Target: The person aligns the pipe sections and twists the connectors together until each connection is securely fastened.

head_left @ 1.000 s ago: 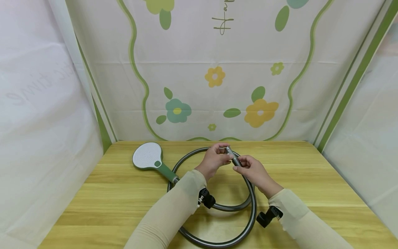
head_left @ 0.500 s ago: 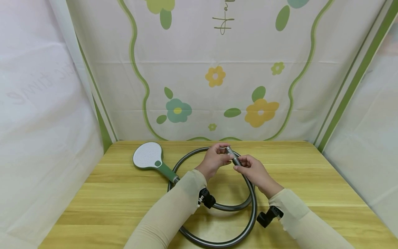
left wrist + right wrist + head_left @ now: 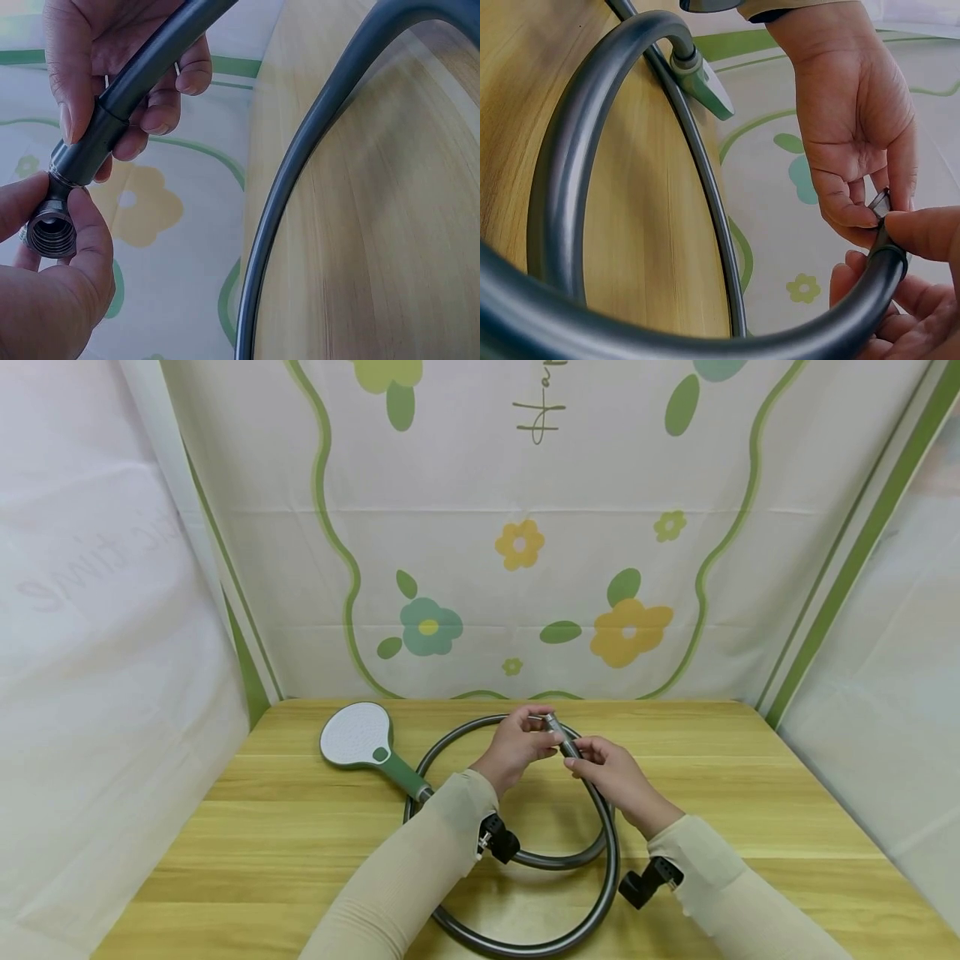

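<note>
A dark grey shower hose (image 3: 611, 860) lies in loops on the table, its free end raised between both hands. In the left wrist view, that end carries a metal threaded nut (image 3: 51, 238) and a dark sleeve (image 3: 90, 150). My left hand (image 3: 516, 747) pinches the nut between thumb and fingers. Just beside it, my right hand (image 3: 618, 783) grips the sleeve, thumb on one side and fingers on the other. A green shower head (image 3: 405, 774) with a white spray face lies at the left, joined to the hose's other end, partly hidden by the left sleeve.
The wooden table (image 3: 247, 860) runs back to a white cloth wall (image 3: 450, 543) printed with flowers. Cloth panels also rise on the left and right. A black wrist camera (image 3: 501, 839) on the left arm sits just above the hose loop.
My right thumb and fingers have shifted very slightly on the hose end. The left hand, the shower head and the hose loops look the same.
</note>
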`<state>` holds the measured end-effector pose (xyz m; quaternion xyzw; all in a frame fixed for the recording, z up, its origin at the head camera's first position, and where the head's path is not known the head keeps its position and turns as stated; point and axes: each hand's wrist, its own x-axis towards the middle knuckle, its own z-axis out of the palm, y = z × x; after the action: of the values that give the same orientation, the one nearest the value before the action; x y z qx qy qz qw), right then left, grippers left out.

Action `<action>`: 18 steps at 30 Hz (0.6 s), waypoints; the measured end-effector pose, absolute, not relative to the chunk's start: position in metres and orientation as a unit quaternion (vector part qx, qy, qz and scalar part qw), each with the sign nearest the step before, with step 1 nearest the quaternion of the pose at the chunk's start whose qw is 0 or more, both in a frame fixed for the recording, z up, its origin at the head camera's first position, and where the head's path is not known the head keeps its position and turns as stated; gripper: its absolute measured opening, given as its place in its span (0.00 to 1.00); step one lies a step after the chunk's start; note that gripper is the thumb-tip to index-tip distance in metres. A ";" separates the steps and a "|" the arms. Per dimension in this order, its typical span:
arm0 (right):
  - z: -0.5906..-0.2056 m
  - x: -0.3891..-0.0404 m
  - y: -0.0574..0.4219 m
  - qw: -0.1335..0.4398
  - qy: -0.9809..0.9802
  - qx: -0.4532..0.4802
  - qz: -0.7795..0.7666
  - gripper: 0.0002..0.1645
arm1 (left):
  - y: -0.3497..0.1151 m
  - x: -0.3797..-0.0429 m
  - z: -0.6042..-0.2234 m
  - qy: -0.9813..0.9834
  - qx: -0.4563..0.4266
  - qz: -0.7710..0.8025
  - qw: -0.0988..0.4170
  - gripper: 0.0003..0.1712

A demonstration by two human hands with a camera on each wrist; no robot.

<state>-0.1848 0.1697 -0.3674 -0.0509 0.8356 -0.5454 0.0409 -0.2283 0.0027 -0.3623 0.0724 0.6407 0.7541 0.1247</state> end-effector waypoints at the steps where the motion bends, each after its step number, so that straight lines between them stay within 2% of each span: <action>1: -0.368 -0.185 0.170 0.043 0.836 -0.051 -0.545 0.23 | 0.003 -0.228 -0.362 0.641 0.072 0.754 0.125 0.25; 18: -0.368 -0.185 0.171 0.058 0.838 -0.063 -0.539 0.22 | 0.003 -0.229 -0.363 0.645 0.073 0.750 0.125 0.25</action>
<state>-0.1854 0.1709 -0.3684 -0.0629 0.8377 -0.5393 0.0581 -0.2288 0.0034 -0.3630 0.0733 0.6450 0.7504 0.1246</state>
